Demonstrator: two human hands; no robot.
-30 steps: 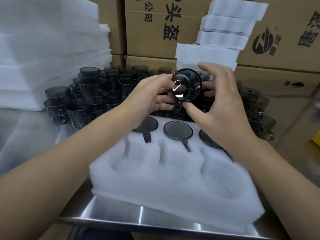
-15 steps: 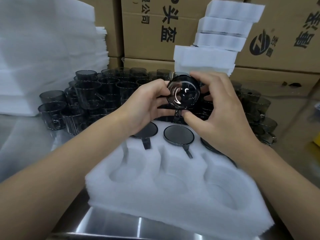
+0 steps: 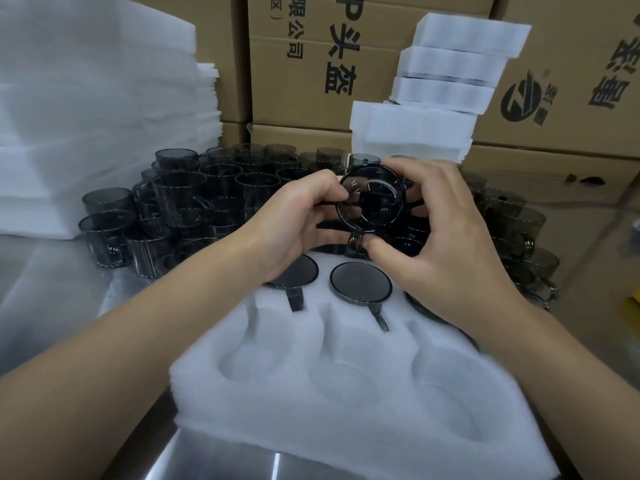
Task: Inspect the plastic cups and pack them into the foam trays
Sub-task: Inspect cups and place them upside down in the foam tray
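Note:
I hold one smoky transparent plastic cup [image 3: 372,199] on its side, its round end facing me and its handle pointing down. My left hand [image 3: 298,220] grips its left rim and my right hand [image 3: 446,230] wraps its right side, thumb by the handle. Below lies a white foam tray [image 3: 346,393]. Its far row holds three cups, among them the middle cup [image 3: 360,282] and the left cup [image 3: 298,271], partly hidden by my left hand. The near row's three round pockets are empty.
Several loose grey cups [image 3: 180,209] crowd the steel table [image 3: 45,289] behind the tray, more at the right [image 3: 519,230]. Foam sheets [image 3: 86,116] are piled at the left. Packed foam trays [image 3: 446,84] stack up in front of cardboard boxes [image 3: 311,71].
The cup has turned a little in my hands and my right fingers have closed further around it. The view has shifted slightly down, so the hands sit lower in the frame.

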